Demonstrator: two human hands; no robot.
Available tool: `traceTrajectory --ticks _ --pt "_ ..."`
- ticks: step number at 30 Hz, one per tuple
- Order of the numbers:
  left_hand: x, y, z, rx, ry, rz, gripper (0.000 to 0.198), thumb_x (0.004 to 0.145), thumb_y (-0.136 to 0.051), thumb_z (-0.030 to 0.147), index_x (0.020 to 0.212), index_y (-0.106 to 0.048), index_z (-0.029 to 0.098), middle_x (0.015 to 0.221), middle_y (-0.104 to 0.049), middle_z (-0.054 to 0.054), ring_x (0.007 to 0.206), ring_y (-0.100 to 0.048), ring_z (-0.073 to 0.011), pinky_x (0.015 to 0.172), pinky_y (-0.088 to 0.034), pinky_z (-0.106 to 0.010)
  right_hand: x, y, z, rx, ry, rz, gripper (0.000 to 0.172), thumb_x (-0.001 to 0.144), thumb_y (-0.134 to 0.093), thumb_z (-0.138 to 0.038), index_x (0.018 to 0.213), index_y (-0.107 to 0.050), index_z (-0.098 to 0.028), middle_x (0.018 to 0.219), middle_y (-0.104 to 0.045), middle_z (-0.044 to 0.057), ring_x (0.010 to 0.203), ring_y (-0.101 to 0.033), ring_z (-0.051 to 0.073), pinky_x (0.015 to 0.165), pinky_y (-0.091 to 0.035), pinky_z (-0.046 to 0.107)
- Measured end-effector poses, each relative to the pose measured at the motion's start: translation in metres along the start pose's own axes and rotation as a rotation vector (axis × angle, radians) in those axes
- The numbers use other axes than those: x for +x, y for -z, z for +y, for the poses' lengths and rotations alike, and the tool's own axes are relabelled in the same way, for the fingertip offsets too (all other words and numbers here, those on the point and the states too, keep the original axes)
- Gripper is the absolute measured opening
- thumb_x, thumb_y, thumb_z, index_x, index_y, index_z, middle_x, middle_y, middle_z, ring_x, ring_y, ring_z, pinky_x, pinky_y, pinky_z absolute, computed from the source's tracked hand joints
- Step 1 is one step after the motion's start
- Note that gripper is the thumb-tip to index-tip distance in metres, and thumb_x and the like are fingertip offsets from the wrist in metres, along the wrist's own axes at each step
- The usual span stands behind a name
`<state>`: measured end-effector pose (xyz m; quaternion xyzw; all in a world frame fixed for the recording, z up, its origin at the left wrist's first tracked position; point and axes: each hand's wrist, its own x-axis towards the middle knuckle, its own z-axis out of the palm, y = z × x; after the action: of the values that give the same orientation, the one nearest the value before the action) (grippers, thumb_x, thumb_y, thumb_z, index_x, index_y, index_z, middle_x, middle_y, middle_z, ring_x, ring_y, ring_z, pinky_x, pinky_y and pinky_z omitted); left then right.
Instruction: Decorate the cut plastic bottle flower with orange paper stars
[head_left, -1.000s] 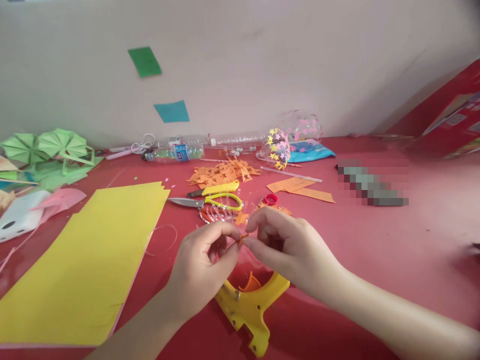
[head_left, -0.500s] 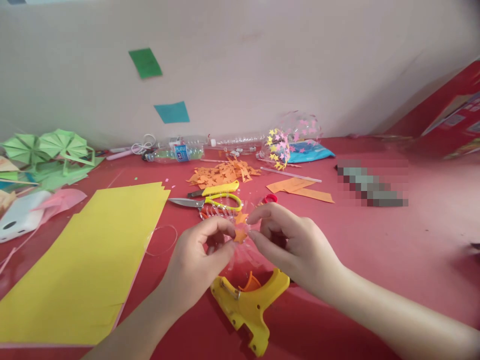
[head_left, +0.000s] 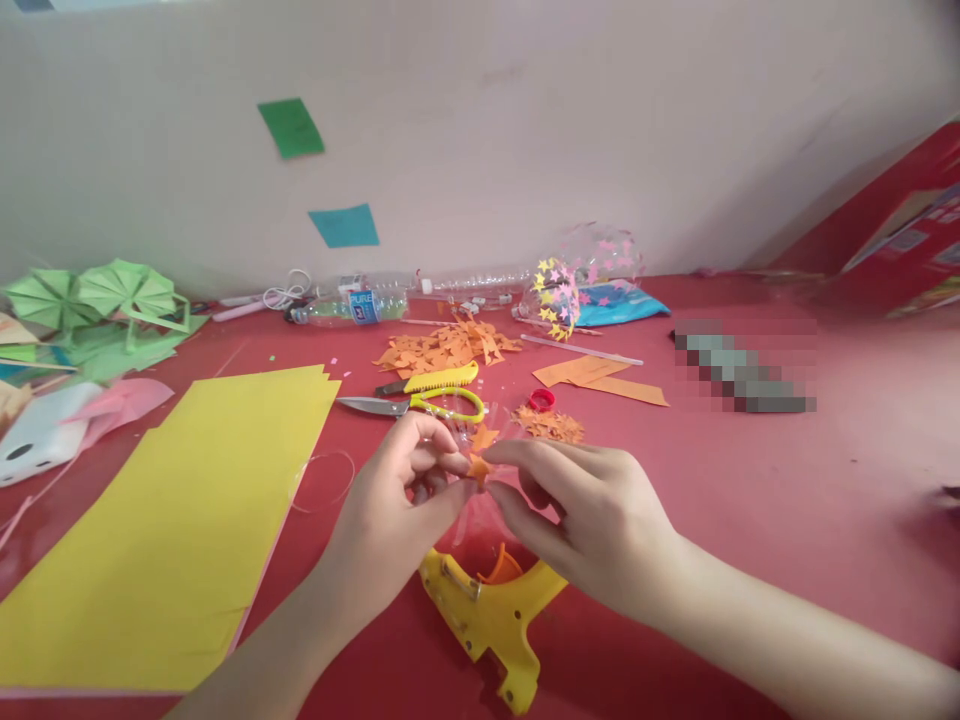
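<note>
Over the middle of the table, my left hand [head_left: 409, 500] is closed, with thumb and fingertips pinched at the left edge of a small orange paper star [head_left: 480, 468]. From the other side my right hand [head_left: 600, 510] reaches in, its index finger and thumb bent round the right edge of the same star. Just above is a second orange star [head_left: 484, 437]. Both stars lie against a clear plastic piece cut into strips [head_left: 484, 525], partly hidden by my hands. A yellow glue gun [head_left: 491, 610] with an orange trigger lies below them.
Yellow paper sheets [head_left: 150, 540] lie at left. Beyond my hands are scissors [head_left: 375, 405], a yellow cutter [head_left: 442, 377], orange paper scraps [head_left: 442, 348], a pile of small orange stars [head_left: 551, 425] and a red ring [head_left: 541, 400]. Plastic bottles [head_left: 360, 305] line the wall.
My right hand has moved lower, its fingertips now at the star's edge, uncovering the pile of small stars behind. My left hand stays nearly in place, its fingers slightly raised.
</note>
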<state>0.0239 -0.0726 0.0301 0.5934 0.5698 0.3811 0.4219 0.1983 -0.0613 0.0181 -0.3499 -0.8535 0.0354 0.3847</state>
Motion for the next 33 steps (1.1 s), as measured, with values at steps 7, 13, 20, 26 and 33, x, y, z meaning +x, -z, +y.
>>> traceTrajectory --ticks 7,13,20,26,33 --pt "-0.003 -0.006 -0.005 0.036 -0.071 0.06 0.015 0.075 -0.057 0.027 0.076 -0.042 0.023 0.071 -0.063 0.004 0.064 -0.055 -0.0124 0.057 -0.042 -0.025 -0.001 -0.001 -0.002 -0.174 0.104 0.05 0.011 0.088 -0.055 -0.02 0.086 -0.065 -0.014 0.06 -0.056 -0.001 0.051 -0.046 0.011 0.047 -0.032 0.024" --pt "-0.003 -0.008 -0.014 0.034 -0.12 0.092 0.017 0.076 -0.058 0.029 0.076 -0.041 0.024 0.075 -0.065 0.003 0.063 -0.055 -0.0122 0.056 -0.042 -0.026 -0.003 -0.002 -0.002 -0.174 0.137 0.049 0.011 0.086 -0.056 -0.019 0.084 -0.064 -0.012 0.061 -0.057 0.0 0.051 -0.048 0.012 0.046 -0.032 0.026" --pt "-0.002 -0.008 -0.015 0.02 -0.126 0.113 0.023 0.077 -0.059 0.032 0.074 -0.038 0.024 0.075 -0.063 0.003 0.061 -0.053 -0.0117 0.057 -0.043 -0.026 -0.003 -0.004 -0.002 -0.186 0.164 0.045 0.013 0.089 -0.053 -0.017 0.087 -0.064 -0.012 0.06 -0.056 -0.001 0.051 -0.047 0.012 0.046 -0.03 0.027" --pt "-0.003 -0.008 -0.014 -0.005 -0.107 0.087 0.025 0.076 -0.06 0.033 0.073 -0.037 0.024 0.075 -0.063 0.002 0.063 -0.054 -0.0128 0.058 -0.043 -0.027 -0.004 -0.003 -0.002 -0.225 0.214 0.055 0.011 0.089 -0.054 -0.016 0.086 -0.064 -0.012 0.058 -0.053 -0.001 0.05 -0.044 0.012 0.045 -0.029 0.028" --pt "-0.001 -0.006 -0.012 -0.053 -0.094 0.083 0.025 0.075 -0.061 0.031 0.072 -0.038 0.023 0.074 -0.062 0.002 0.067 -0.057 -0.0132 0.059 -0.044 -0.026 -0.004 -0.005 0.0 -0.314 0.307 0.078 0.011 0.088 -0.055 -0.016 0.085 -0.064 -0.011 0.055 -0.051 -0.002 0.048 -0.041 0.012 0.044 -0.027 0.028"
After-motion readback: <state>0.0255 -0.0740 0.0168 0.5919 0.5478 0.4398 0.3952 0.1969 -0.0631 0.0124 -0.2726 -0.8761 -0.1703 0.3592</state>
